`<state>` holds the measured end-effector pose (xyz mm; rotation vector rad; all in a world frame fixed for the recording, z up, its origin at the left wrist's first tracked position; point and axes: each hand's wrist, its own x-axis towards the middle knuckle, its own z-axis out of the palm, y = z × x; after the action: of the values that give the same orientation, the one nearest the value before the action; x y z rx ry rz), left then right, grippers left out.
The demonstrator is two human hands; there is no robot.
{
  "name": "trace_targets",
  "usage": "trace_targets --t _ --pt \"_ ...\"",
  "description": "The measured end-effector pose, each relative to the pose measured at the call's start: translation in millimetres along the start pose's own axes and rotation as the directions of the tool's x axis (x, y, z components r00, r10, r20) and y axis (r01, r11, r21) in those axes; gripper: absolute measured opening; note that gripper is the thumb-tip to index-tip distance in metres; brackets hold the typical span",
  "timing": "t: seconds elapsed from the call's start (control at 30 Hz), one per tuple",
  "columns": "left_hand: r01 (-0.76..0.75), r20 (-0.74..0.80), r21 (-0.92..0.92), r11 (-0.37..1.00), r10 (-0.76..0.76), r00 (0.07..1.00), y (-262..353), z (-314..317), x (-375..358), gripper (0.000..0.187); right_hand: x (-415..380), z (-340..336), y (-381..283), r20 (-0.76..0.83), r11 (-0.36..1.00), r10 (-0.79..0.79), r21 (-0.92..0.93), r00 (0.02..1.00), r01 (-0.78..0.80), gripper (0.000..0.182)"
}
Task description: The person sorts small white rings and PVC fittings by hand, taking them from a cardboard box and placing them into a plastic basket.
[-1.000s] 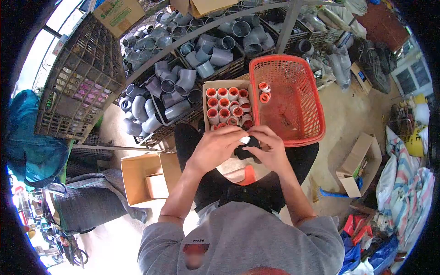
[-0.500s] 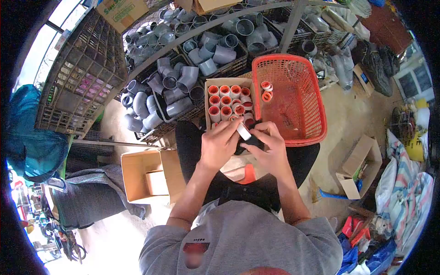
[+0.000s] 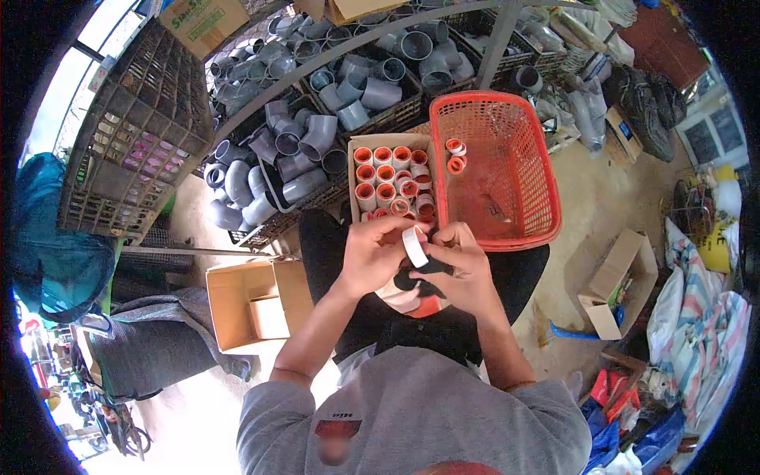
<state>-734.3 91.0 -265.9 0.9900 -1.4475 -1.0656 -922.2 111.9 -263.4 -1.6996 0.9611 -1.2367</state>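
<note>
Between my hands is a short white roll (image 3: 414,246) with an orange-red edge, like a tape roll. The fingers of my left hand (image 3: 372,252) are closed on its left side. My right hand (image 3: 459,267) pinches at its right side, with the thumb and index finger bent close to it. Something dark shows below the right fingers; I cannot make out what it is. Just beyond my hands stands a cardboard box (image 3: 353,170) packed with several stacks of white rolls with orange-red cores (image 3: 385,173). My fingers partly hide its near edge.
A red plastic basket (image 3: 546,174) right of the box holds a few loose rolls (image 3: 455,154). Black crates of grey pipe fittings (image 3: 319,136) stand behind. An open cardboard box (image 3: 229,305) sits to the left, another (image 3: 617,273) to the right. A metal bar (image 3: 497,47) crosses the far side.
Both hands have come slightly nearer my body with the white roll. The roll has turned more upright, and its broad white side faces me more.
</note>
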Motion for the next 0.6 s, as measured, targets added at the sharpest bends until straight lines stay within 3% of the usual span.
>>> trace_targets --t 0.03,0.1,0.13,0.2,0.23,0.27,0.3,0.33,0.37,0.47,0.53,0.57,0.6 --pt "0.207 0.074 -0.197 0.958 -0.196 0.978 -8 0 -4 0.019 1 -4 -4 0.039 0.994 -0.053 -0.089 0.998 0.057 0.045" --pt "0.583 0.316 -0.495 0.645 -0.491 0.812 -13 -1 -11 0.014 3 -7 -11 0.078 0.975 -0.104 -0.189 0.992 0.117 0.045" --pt "0.582 0.315 -0.494 0.645 -0.492 0.812 -11 -1 -11 0.014 5 -8 -12 0.078 0.975 -0.104 -0.187 0.991 0.117 0.045" --pt "0.519 0.281 -0.275 0.809 -0.449 0.848 -2 -1 -11 0.015 7 -11 -14 0.100 0.938 -0.172 -0.286 0.980 0.193 0.042" --pt "0.262 0.195 -0.057 0.963 -0.247 0.949 -2 -1 -8 0.021 3 -7 -11 0.095 0.939 -0.170 -0.286 0.981 0.190 0.042" --pt "0.261 0.202 -0.055 0.964 -0.246 0.948 2 2 -6 0.021 -4 0 -6 0.015 0.996 -0.040 -0.083 0.999 0.041 0.039" --pt "0.001 0.107 0.179 0.984 -0.021 0.994 10 5 -2 0.025 -7 6 -3 -0.037 0.986 0.102 0.133 0.994 -0.097 0.035" --pt "-0.234 0.066 0.416 0.879 0.227 0.972 14 7 1 0.028 -8 9 -1 -0.042 0.987 0.100 0.129 0.994 -0.093 0.035" --pt "-0.237 0.069 0.415 0.879 0.229 0.971 15 7 3 0.028 -9 12 0 -0.089 0.981 0.140 0.146 0.986 -0.126 0.033" --pt "-0.522 0.183 0.570 0.634 0.521 0.834 15 2 6 0.037 -10 24 -4 -0.176 0.963 0.221 0.196 0.959 -0.186 0.029" --pt "-0.510 0.183 0.554 0.658 0.502 0.845 23 3 7 0.039 -11 27 -8 -0.225 0.942 0.250 0.283 0.942 -0.183 0.032" --pt "-0.396 0.148 0.507 0.765 0.376 0.915 28 3 6 0.038 -11 24 -12 -0.228 0.942 0.251 0.282 0.941 -0.183 0.032" --pt "-0.268 0.123 0.454 0.849 0.239 0.963 31 3 6 0.038 -10 20 -16 -0.207 0.985 0.137 0.136 0.969 -0.110 0.034"
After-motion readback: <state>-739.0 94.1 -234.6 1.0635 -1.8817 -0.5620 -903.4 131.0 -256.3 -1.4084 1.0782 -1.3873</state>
